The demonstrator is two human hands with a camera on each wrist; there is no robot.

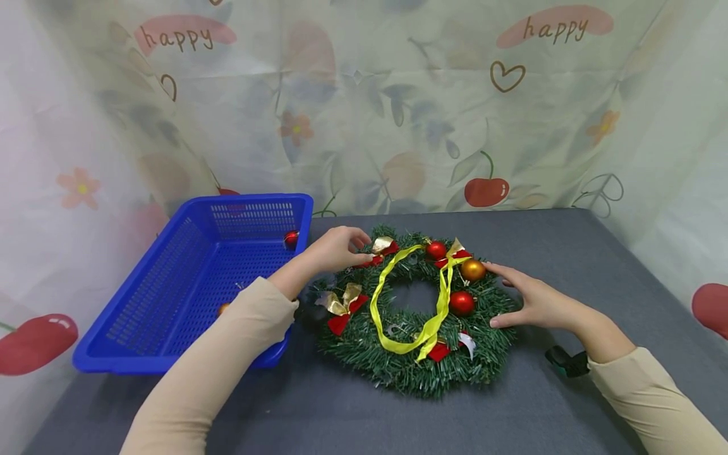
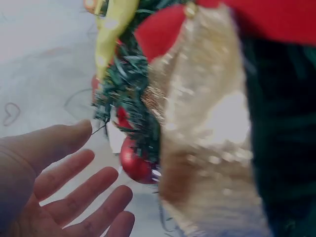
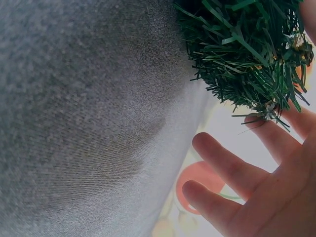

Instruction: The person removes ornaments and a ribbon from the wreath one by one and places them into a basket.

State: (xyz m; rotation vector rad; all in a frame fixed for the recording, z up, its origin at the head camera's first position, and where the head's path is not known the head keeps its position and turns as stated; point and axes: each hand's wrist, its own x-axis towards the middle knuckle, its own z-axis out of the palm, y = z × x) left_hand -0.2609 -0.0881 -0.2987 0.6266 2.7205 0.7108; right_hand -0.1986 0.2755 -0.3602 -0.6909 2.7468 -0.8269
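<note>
A green tinsel wreath lies on the dark grey table, dressed with red and gold bows, red baubles and an orange-gold bauble. A yellow ribbon loops over its middle. My left hand hovers at its upper left beside a gold-and-red bow; its fingers are loosely spread and hold nothing in the left wrist view. At the right edge my right hand stays spread, thumb and fingers by the branches. In the right wrist view, its fingertips come close to or touch the green needles.
To the left stands a blue plastic basket with a red bauble inside and a gold one partly behind my left sleeve. A dark strap-like object shows below my right wrist. A printed curtain hangs behind the table.
</note>
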